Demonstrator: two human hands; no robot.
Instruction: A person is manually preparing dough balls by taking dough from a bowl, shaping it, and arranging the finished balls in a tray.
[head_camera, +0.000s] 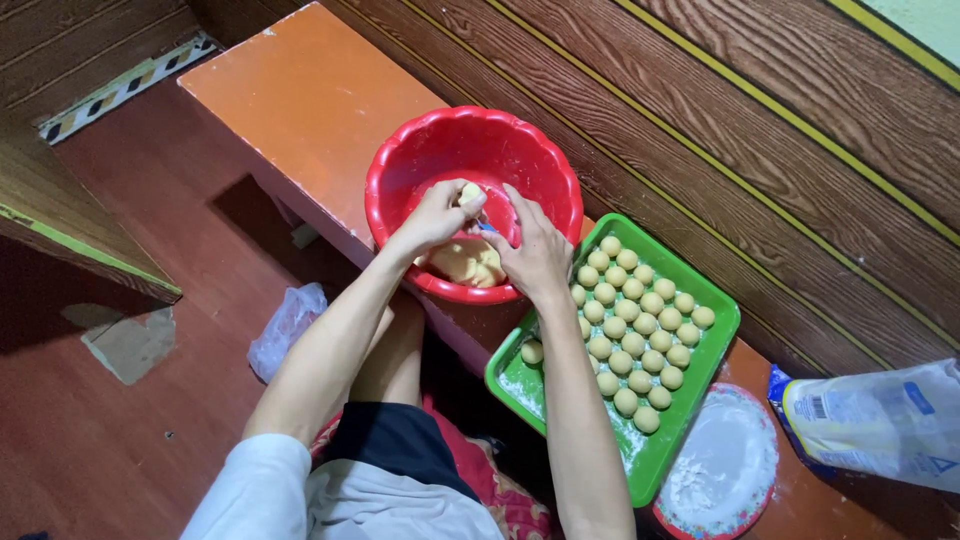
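Pinching a small lump of yellow dough (469, 192) between left hand (437, 215) and right hand (535, 250), fingers closed on it over the red bowl (400, 170) mid-bench, with rolled dough balls (630, 330) filling most of the green tray (715, 345) alongside and more dough (467, 263) left in the bowl.
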